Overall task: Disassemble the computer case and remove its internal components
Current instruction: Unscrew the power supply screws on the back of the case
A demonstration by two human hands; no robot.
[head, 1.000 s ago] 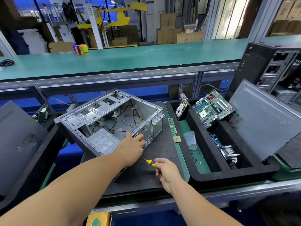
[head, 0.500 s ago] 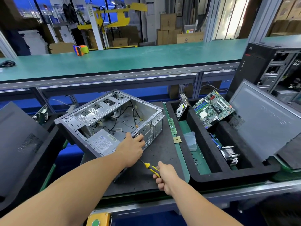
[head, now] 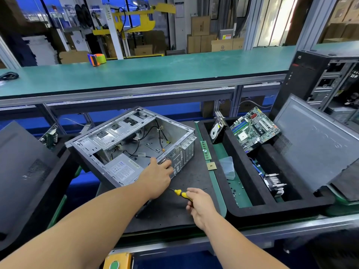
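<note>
An open grey computer case (head: 134,140) lies on its side on a black foam mat (head: 174,206). Loose black cables and a grey power supply (head: 124,168) sit inside it. My left hand (head: 158,176) grips the case's near rear corner, thumb inside the case and fingers over the vented back panel. My right hand (head: 200,205) holds a yellow-and-black screwdriver (head: 180,193), its tip pointing left toward the case's near lower edge, just below my left hand.
A RAM stick (head: 205,150) and a CPU chip (head: 212,166) lie right of the case. A black foam tray (head: 244,210) holds a hard drive (head: 217,131), motherboard (head: 254,129), heatsink (head: 274,184) and small screws. A grey side panel (head: 314,142) leans at the right.
My right hand has shifted slightly with the screwdriver, tilting it so its tip points toward the case's lower edge. My left hand stays on the case corner.
</note>
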